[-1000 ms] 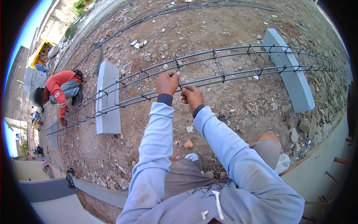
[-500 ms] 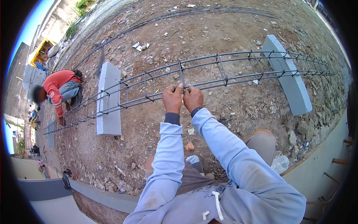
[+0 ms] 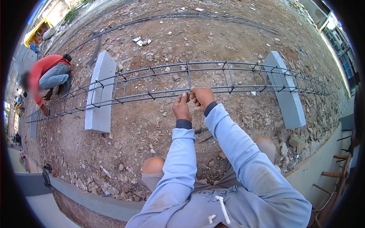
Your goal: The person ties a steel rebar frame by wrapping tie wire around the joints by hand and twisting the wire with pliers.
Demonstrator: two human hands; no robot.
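A long rebar cage [image 3: 169,94] of parallel bars and square stirrups runs across the view, resting on pale blocks. My left hand [image 3: 181,106] is at its near lower bar, thumb and fingers pinched together beside a stirrup; what lies between them is too small to make out. Just right of it, my right hand [image 3: 202,97] has its fingers curled at the same joint, and whatever they grip is hidden. The two hands nearly touch. The stirrup [image 3: 188,76] stands directly above them, between the upper and lower bars.
One block [image 3: 99,93] supports the cage at left, another [image 3: 285,91] at right. A person in a red shirt [image 3: 47,68] crouches at the cage's far left end. Loose long bars [image 3: 197,15] lie on the rubble-strewn ground beyond. A low wall [image 3: 95,201] edges the near left.
Both hands have come together at the near lower bar by the stirrup; the left was higher up the stirrup a second ago. The view has shifted, and the cage sits lower in it.
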